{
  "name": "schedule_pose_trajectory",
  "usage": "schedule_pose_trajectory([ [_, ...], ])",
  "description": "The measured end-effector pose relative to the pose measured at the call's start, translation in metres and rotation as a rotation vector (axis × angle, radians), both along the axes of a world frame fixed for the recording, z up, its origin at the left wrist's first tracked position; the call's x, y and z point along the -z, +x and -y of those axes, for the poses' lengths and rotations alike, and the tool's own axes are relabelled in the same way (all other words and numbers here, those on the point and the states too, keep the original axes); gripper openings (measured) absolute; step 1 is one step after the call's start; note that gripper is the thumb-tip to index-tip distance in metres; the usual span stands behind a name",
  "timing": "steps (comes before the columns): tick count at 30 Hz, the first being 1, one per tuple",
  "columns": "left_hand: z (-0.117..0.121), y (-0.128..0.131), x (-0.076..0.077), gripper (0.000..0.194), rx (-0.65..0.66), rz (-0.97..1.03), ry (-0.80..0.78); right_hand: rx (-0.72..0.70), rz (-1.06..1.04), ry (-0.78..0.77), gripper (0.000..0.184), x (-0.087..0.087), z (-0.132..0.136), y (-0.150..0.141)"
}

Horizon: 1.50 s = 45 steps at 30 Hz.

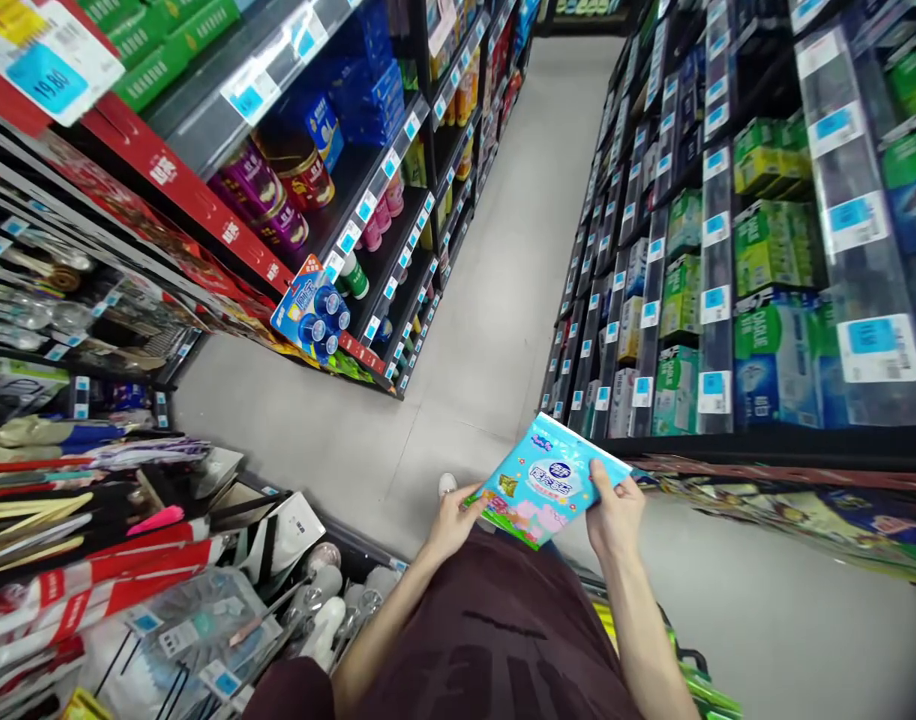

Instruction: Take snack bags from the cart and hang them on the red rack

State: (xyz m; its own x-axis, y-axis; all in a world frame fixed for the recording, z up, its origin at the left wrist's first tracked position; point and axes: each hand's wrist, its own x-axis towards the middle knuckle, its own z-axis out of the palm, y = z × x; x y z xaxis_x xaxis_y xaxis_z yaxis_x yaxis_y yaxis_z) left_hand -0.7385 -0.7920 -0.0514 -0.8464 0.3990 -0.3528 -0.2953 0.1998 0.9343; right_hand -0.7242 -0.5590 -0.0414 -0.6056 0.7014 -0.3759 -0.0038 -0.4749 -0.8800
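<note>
Both hands hold a light blue packet (540, 482) with cartoon pigs and a green strip printed along its lower edge. My left hand (455, 520) pinches its lower left corner, fingers partly behind it. The upper right corner is gripped by my right hand (615, 508), with the thumb on the printed face. The packet is tilted in front of my dark shirt, above the floor; its contents are hidden.
A narrow aisle (503, 200) runs ahead between shelves. On the left shelf end hangs a blue carded pack (315, 315); boxed goods (774, 350) fill the right shelves. Kitchen utensils (330, 595) crowd the lower left, close to my left arm.
</note>
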Motion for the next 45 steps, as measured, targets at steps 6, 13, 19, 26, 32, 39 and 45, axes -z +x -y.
schedule_pose_trajectory([
  [6,-0.014,0.021,0.002,0.036,0.075,-0.087,-0.205,-0.135,0.081,0.197,0.034,0.024,-0.026,0.012],
  [13,-0.120,0.063,0.033,0.050,-0.208,-0.206,-0.179,-0.578,0.068,0.634,0.028,0.052,-0.111,0.035],
  [19,-0.232,0.087,0.042,0.044,-0.483,-0.195,-0.138,-0.794,0.075,0.600,0.028,0.077,-0.183,0.074],
  [26,-0.276,0.097,0.054,0.043,-0.372,-0.097,-0.141,-0.773,0.132,0.479,0.035,0.093,-0.229,0.100],
  [32,-0.294,0.104,0.067,0.035,-0.334,-0.128,-0.124,-0.965,0.131,0.530,0.031,0.097,-0.257,0.107],
  [39,-0.324,0.119,0.082,0.026,-0.341,-0.157,-0.215,-1.111,0.048,0.483,0.023,0.115,-0.281,0.110],
  [45,-0.341,0.116,0.087,0.022,-0.295,-0.156,-0.240,-1.074,0.126,0.441,0.028,0.132,-0.298,0.112],
])
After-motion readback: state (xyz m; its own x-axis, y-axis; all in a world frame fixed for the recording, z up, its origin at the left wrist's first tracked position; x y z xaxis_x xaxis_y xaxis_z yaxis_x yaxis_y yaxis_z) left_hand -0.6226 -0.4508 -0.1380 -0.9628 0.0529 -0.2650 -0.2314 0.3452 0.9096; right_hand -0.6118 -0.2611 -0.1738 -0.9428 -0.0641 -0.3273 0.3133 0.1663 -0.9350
